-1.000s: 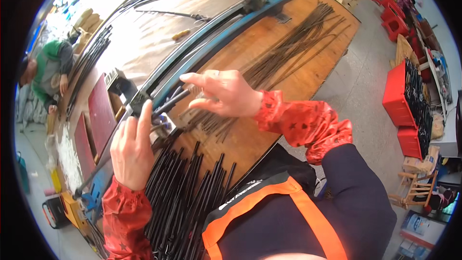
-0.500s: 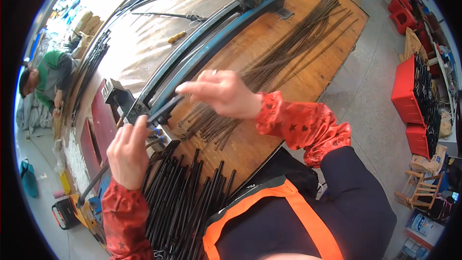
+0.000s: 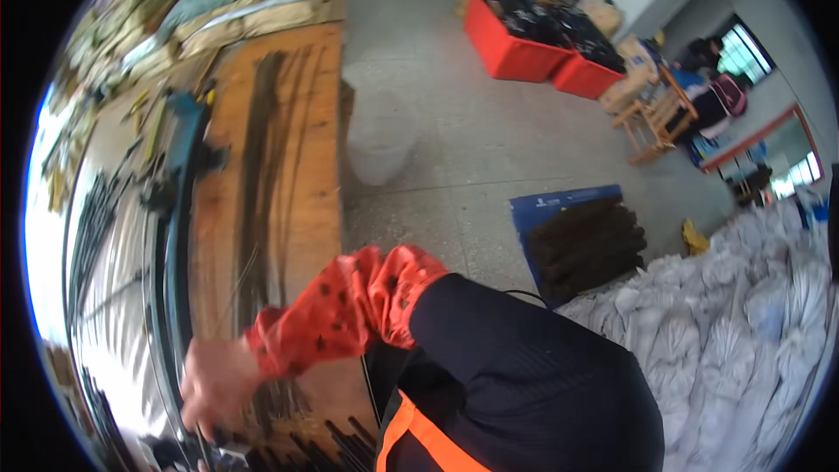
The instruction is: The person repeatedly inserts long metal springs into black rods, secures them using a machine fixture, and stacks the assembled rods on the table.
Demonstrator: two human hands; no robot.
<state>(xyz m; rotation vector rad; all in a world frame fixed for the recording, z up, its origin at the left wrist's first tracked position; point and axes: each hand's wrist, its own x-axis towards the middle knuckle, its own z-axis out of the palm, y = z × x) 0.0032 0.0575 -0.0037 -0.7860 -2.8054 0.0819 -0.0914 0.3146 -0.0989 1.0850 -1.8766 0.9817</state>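
Though blurred, right hand (image 3: 216, 382) half-curled, near rail (image 3: 181, 218)

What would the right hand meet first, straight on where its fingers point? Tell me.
Likely the metal fixture at the picture's lower edge, below the right hand; blur leaves depth unclear.

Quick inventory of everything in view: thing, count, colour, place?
Table: one, orange, left
Thin rods: many, brown, on table
Rail: one, blue, left of thin rods
Black rods: several, black, bottom edge
Bucket: one, translucent, floor
Bins: two, red, upper right
Chair: one, brown, by bins
Pile: one, brown, on blue sheet
White sacks: many, white, lower right
Bundles: many, tan, upper left
Window: one, bright, upper right
Sleeve: one, red, right forearm
Right hand: one, blurred, by rail
Left hand: not clearly visible
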